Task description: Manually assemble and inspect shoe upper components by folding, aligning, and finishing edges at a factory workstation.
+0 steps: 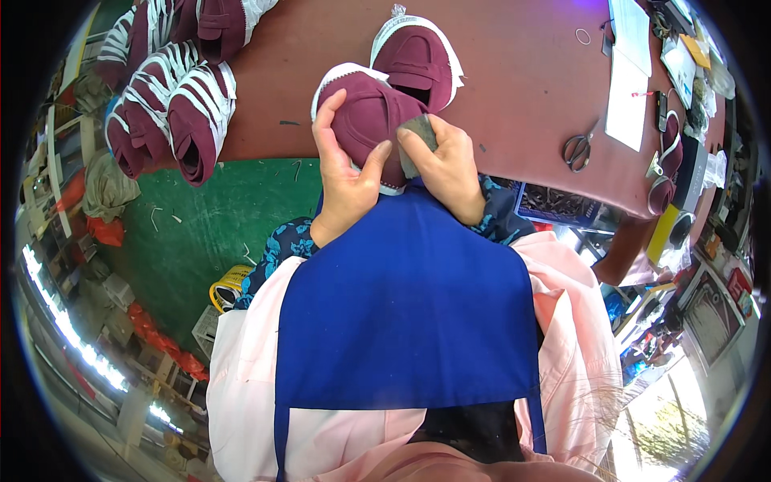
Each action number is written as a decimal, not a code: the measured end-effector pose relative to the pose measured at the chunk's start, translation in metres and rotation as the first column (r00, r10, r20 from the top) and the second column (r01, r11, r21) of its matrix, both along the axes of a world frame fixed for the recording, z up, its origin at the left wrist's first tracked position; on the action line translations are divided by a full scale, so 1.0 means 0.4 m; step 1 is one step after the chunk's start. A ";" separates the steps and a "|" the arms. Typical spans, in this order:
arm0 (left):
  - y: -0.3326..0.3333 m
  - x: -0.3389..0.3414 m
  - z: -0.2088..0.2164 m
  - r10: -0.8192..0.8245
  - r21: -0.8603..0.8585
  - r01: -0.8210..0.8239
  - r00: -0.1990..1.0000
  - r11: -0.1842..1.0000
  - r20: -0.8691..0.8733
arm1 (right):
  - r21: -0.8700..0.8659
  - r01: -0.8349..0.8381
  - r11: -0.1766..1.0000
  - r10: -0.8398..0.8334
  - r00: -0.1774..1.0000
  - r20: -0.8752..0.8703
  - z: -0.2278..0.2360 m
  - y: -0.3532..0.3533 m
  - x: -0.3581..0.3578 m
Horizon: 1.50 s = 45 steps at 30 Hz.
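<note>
Shoe (361, 116) diagonal lengthwise, toe (353, 86) leftward; left hand (347, 181) clasping it, right hand (451, 167) pinching pad (421, 126).

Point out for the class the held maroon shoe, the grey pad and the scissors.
Held maroon shoe (361, 116): head view, on its maroon upper.
Grey pad (420, 127): head view, on its exposed face.
Scissors (587, 141): head view, near where handles meet blades.

Shoe (359, 114) left of scissors (588, 138)
</note>
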<state>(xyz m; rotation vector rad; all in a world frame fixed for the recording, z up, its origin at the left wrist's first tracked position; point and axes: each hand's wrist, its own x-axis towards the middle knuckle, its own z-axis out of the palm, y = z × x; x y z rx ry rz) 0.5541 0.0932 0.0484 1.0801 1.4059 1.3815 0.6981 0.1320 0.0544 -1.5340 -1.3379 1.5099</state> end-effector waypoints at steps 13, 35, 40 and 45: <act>-0.026 0.003 -0.004 -0.102 -0.016 0.101 0.973 0.995 -0.208 | -0.133 -0.017 0.991 0.008 0.998 -0.064 -0.029 -0.001 0.027; -0.015 0.020 -0.004 -0.074 -0.011 0.074 0.982 0.997 -0.176 | -0.113 -0.060 0.992 0.057 0.998 -0.031 -0.005 -0.023 0.047; -0.013 0.019 -0.010 -0.099 -0.022 0.097 0.968 0.995 -0.229 | -0.113 -0.168 0.979 0.173 0.985 0.030 -0.014 -0.015 0.067; -0.017 0.035 0.008 -0.142 -0.026 0.140 0.984 0.990 -0.109 | 0.112 0.210 0.971 -0.217 0.975 0.048 -0.047 0.052 0.050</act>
